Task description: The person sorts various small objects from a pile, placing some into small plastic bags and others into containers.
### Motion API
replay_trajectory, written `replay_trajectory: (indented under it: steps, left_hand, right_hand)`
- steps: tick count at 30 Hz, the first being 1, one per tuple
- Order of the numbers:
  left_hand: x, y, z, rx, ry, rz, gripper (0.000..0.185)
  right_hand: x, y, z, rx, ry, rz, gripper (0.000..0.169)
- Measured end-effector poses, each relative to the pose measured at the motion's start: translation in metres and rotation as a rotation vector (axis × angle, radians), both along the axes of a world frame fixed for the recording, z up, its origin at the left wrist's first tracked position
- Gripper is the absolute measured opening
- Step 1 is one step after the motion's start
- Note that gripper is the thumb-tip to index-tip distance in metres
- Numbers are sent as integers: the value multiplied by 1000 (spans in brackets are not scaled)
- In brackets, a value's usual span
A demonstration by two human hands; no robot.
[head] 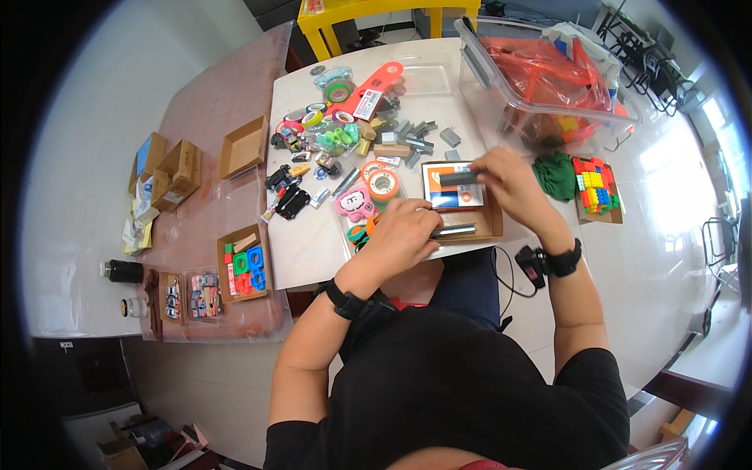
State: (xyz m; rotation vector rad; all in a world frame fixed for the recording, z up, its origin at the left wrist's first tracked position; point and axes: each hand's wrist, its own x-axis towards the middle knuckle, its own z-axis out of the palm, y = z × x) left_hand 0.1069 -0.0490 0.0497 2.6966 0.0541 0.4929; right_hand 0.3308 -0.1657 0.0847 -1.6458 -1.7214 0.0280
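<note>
My right hand point(510, 183) grips one end of a dark grey strip of staples point(458, 178), held above a white, orange and blue carton point(447, 198). That carton lies in the far part of a shallow cardboard box point(492, 224) near the table's front edge. Over the box's near left side, my left hand point(405, 230) has its fingers at a second, shiny metal staple strip point(457, 230). Its left end is hidden by the fingers. More grey staple strips point(416, 142) lie in a loose heap beyond the box.
Left of the box are tape rolls point(383, 184), a pink plush toy point(354, 202) and toy cars point(292, 202). A large transparent bin point(552, 111) stands at the far right. Building bricks point(596, 185) fill a box beside a green cloth point(554, 175). Another brick box point(271, 276) sits left.
</note>
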Motion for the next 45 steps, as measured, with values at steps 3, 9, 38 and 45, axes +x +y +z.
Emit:
replay_trajectory:
  steps: [3, 9, 38, 45]
  left_hand:
    - [-1, 0, 3, 16, -30, 16, 33]
    - [0, 1, 5, 38, -70, 17, 37]
    - [9, -5, 0, -24, 37, 12, 43]
    - [11, -4, 5, -59, 60, -6, 44]
  right_hand:
    - [-11, -21, -12, -7, 36, 57, 22]
    - [-30, -30, -29, -16, -31, 42, 29]
    - [37, 114, -43, -578, -115, -52, 17]
    - [42, 116, -58, -406, -171, -116, 13]
